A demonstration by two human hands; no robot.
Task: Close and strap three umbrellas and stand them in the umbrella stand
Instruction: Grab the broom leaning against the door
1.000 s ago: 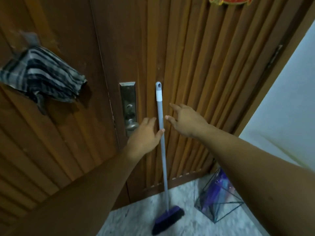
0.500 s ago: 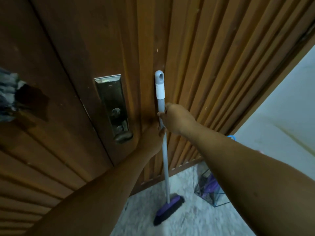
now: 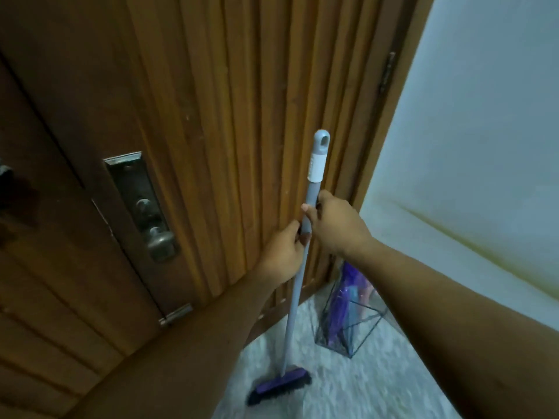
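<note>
A grey-handled broom (image 3: 295, 297) with a purple and black brush head (image 3: 279, 388) stands on the floor against the wooden door. My left hand (image 3: 282, 255) grips its handle, and my right hand (image 3: 335, 226) grips it just above. Behind my right forearm, in the corner, stands a wire umbrella stand (image 3: 351, 334) with purple and blue closed umbrellas (image 3: 344, 297) inside it. A dark scrap of the striped umbrella (image 3: 4, 172) shows at the far left edge.
The wooden slatted door (image 3: 236, 116) fills the view, with a metal lock plate and knob (image 3: 151, 219) at left. A pale wall (image 3: 484, 146) runs along the right. The floor (image 3: 363, 388) is light speckled stone.
Both hands went from open beside the broom handle to closed on it. The view has swung right, so the striped umbrella slid out at left and the stand came closer.
</note>
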